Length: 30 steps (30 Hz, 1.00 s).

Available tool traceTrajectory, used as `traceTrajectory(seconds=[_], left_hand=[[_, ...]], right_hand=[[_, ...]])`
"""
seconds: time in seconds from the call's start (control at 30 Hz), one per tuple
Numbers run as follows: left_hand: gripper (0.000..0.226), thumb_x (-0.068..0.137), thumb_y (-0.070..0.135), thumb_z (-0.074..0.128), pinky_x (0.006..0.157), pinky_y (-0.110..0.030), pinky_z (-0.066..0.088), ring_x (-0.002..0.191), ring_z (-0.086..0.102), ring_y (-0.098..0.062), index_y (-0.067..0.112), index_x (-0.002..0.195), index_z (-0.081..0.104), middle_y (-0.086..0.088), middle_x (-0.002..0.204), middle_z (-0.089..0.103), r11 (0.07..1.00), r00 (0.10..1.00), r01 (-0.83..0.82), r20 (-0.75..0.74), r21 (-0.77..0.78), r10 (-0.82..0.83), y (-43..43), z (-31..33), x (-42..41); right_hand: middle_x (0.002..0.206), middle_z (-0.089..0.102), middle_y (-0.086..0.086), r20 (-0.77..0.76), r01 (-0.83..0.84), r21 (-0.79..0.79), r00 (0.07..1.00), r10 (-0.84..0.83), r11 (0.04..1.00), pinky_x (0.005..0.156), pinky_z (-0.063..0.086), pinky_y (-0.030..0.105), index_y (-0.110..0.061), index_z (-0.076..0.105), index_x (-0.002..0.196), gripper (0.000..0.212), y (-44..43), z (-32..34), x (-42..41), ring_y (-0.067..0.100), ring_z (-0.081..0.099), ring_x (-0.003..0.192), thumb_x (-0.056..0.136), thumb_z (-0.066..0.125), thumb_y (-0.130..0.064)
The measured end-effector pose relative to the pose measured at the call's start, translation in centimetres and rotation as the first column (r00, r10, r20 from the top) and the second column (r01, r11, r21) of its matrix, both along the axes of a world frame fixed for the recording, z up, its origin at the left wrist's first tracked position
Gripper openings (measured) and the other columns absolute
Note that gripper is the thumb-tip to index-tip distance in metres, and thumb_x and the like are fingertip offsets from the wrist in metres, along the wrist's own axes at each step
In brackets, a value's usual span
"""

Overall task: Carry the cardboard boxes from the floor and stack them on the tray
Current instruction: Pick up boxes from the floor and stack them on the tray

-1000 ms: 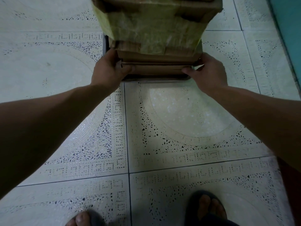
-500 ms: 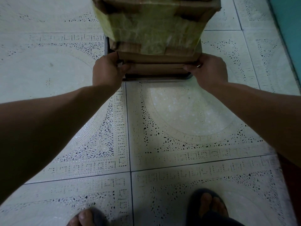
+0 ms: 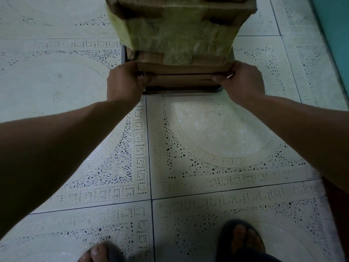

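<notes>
A: Where are the boxes?

B: Stacked on the tray (image 3: 181, 91), which lies flat on the tiled floor (image 3: 207, 129). A big tape-wrapped box (image 3: 175, 31) sits on top, with a thin flat cardboard box (image 3: 181, 68) under it and what looks like another thin layer beneath that. Only the tray's dark near rim and a bit of its left edge show past the cardboard.

A: And the hands?

B: The left hand (image 3: 124, 82) is curled round the stack's near left corner, its grip pinching the thin cardboard box at the edge. The right hand (image 3: 243, 80) does the same at the near right corner, fingers pressed onto the cardboard. How far the fingers wrap behind the corners I can't tell.

A: Has anything changed in the last second?

B: Very little. Both hands have crept slightly up and inward along the thin box, the left thumb sitting a touch higher on the edge. The stack itself hasn't shifted on the tray.

A: So what does that mean?

B: My guess is the person is squaring the lower layer under the big box, not carrying anything. The placing looks essentially finished for these boxes; I see no other boxes waiting on the floor, though the view is narrow.

A: Any risk?

B: The top box overhangs toward the camera, so a hard nudge could tip it.
</notes>
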<state>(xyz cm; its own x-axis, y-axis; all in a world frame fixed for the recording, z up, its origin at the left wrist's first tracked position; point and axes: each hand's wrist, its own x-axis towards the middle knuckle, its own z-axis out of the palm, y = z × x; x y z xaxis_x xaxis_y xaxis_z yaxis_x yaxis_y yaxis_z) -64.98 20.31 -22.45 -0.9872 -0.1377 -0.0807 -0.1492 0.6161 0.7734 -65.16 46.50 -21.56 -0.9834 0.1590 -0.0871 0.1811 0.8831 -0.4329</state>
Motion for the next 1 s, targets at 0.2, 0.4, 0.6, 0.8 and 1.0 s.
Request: traceTrajectory(seconds=[0.2, 0.4, 0.6, 0.8, 1.0], left_hand=[[0.03, 0.086, 0.025, 0.069, 0.08, -0.024, 0.049, 0.089, 0.066, -0.013, 0.019, 0.116, 0.071, 0.001, 0.103, 0.073, 0.999, 1.0, -0.006, 0.003, -0.051, 0.006, 0.0, 0.2, 0.0], [0.032, 0.084, 0.03, 0.069, 0.084, -0.035, 0.056, 0.092, 0.068, -0.014, 0.02, 0.115, 0.07, 0.003, 0.104, 0.073, 1.0, 1.0, 0.007, 0.029, -0.007, -0.007, -0.2, 0.2, 0.0], [0.054, 0.071, 0.042, 0.079, 0.088, -0.039, 0.056, 0.099, 0.067, -0.016, 0.027, 0.118, 0.057, 0.002, 0.109, 0.071, 0.985, 0.998, 0.047, 0.043, 0.166, -0.055, -0.8, 1.4, 0.5], [0.056, 0.076, 0.034, 0.08, 0.092, -0.03, 0.055, 0.102, 0.065, -0.002, 0.022, 0.124, 0.053, 0.012, 0.111, 0.069, 0.93, 0.995, 0.093, -0.012, 0.355, -0.095, -1.1, 2.6, 1.1], [0.04, 0.08, 0.019, 0.074, 0.094, -0.033, 0.054, 0.097, 0.067, 0.0, 0.023, 0.118, 0.06, 0.016, 0.102, 0.071, 0.921, 1.0, 0.013, 0.01, 0.389, -0.019, -0.6, 2.8, 0.9]], right_hand=[[0.103, 0.071, 0.009, 0.012, -0.01, 0.051, 1.0, 0.009, 0.999, 0.07, 0.037, 0.027, -0.016, 0.069, 0.113, 0.04, 0.1, 0.2, -0.2, 0.019, 0.057, 0.083, 0.089, 0.063, -0.048], [0.117, 0.068, 0.004, 0.069, -0.005, -0.02, 0.998, 0.007, 1.0, 0.078, 0.039, 0.026, -0.017, 0.063, 0.122, 0.044, -0.2, 0.6, 0.1, 0.023, 0.062, 0.104, 0.089, 0.063, -0.046], [0.133, 0.056, -0.007, 0.045, -0.055, -0.203, 0.997, 0.066, 0.978, 0.085, 0.044, 0.028, -0.026, 0.041, 0.142, 0.077, 0.0, 1.2, 1.1, 0.012, 0.057, 0.111, 0.078, 0.073, -0.053], [0.149, 0.044, -0.007, -0.033, -0.058, -0.305, 0.998, 0.051, 0.951, 0.098, 0.046, 0.028, -0.021, 0.023, 0.153, 0.101, 0.5, 2.5, 1.4, 0.006, 0.049, 0.125, 0.074, 0.072, -0.06], [0.134, 0.057, -0.017, -0.076, -0.104, -0.339, 0.994, 0.083, 0.935, 0.099, 0.047, 0.028, -0.033, 0.043, 0.143, 0.068, 0.1, 3.2, 1.9, 0.002, 0.054, 0.119, 0.083, 0.068, -0.052]])
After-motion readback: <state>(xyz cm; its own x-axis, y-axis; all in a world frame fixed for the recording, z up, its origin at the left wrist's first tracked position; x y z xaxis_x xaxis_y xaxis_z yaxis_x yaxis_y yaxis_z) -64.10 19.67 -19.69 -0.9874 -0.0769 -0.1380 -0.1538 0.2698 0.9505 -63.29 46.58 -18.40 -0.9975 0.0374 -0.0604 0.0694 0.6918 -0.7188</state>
